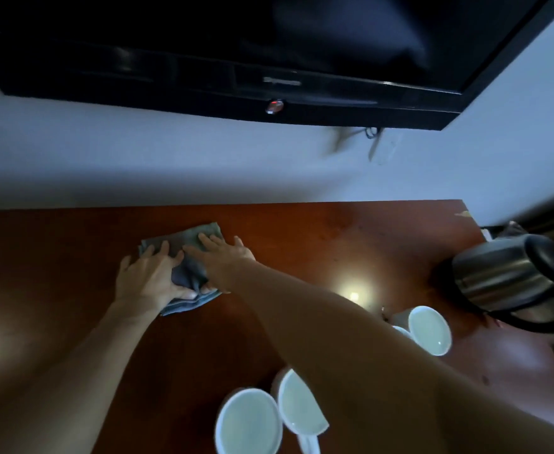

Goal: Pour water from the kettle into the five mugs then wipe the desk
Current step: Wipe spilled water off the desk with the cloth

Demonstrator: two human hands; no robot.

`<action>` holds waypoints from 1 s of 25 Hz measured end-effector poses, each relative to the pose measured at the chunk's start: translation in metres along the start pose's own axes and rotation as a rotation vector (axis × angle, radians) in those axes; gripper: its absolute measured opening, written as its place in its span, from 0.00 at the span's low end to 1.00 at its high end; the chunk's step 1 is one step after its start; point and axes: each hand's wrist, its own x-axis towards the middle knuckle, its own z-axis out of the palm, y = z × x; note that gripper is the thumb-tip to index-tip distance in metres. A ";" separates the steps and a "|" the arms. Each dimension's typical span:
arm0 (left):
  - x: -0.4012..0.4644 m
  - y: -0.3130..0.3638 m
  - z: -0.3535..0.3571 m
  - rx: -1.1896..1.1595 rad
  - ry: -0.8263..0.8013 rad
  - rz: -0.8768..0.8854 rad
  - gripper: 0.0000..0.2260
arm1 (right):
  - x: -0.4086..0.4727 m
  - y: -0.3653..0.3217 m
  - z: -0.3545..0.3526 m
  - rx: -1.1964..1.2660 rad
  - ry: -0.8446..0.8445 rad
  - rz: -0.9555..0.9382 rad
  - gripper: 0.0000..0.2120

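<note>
A folded grey cloth (187, 239) lies on the dark wooden desk (334, 231), left of centre. My left hand (148, 276) lies flat on its left part, fingers spread, thumb at the cloth's near edge. My right hand (226, 253) presses on its right part with straight fingers. White mugs holding water stand near me: one (249, 424) at the bottom, one (298, 404) beside it, one (429, 329) further right, and a rim (402, 330) of another peeks out behind my right forearm. The steel kettle (505, 280) with a black handle stands at the desk's right edge.
A black television (269, 44) hangs on the white wall above the desk, with cables (372, 139) dangling under it. A lamp's glare (354, 294) shines on the desk between the cloth and the kettle. The desk's right edge runs past the kettle.
</note>
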 end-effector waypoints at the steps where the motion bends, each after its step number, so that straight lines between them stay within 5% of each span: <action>1: 0.007 0.030 -0.004 0.024 0.001 0.045 0.45 | -0.014 0.029 0.002 0.008 -0.003 0.042 0.49; 13: 0.079 0.381 -0.022 0.340 -0.003 0.549 0.40 | -0.189 0.335 0.062 0.185 -0.008 0.448 0.53; 25: 0.050 0.461 -0.003 0.543 -0.073 0.740 0.40 | -0.277 0.335 0.151 0.542 0.194 0.621 0.48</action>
